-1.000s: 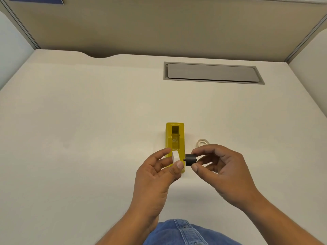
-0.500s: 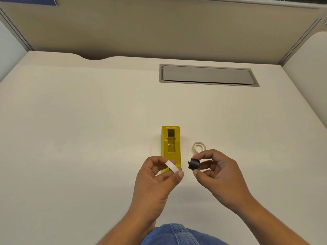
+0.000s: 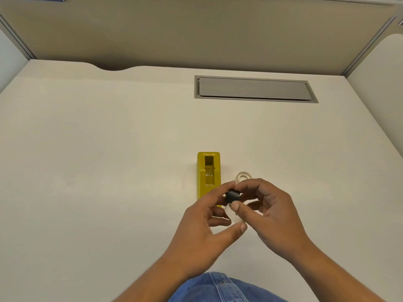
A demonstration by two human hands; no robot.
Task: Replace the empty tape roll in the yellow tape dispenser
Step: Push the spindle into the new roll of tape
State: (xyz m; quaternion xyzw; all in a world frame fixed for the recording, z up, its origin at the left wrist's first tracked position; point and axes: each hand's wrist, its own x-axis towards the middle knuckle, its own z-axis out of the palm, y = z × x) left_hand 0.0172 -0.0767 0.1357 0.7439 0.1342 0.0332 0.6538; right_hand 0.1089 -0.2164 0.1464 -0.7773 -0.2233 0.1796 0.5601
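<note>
The yellow tape dispenser (image 3: 208, 175) lies on the desk with its roll bay open and bare. Just below it, my left hand (image 3: 202, 232) pinches a white tape ring (image 3: 233, 215) between thumb and fingers. My right hand (image 3: 270, 216) holds a small black spindle hub (image 3: 233, 196) by its fingertips, right above the ring and touching it. A second, translucent tape ring (image 3: 243, 176) lies flat on the desk to the right of the dispenser, partly hidden by my right fingers.
A grey cable hatch (image 3: 254, 89) is set into the desk at the back right. Partition walls (image 3: 196, 35) close the desk at the back and both sides. Blue denim (image 3: 220, 288) shows at the bottom edge.
My two hands have come together: the black hub in my right hand now meets the white ring in my left, where a gap lay between them before.
</note>
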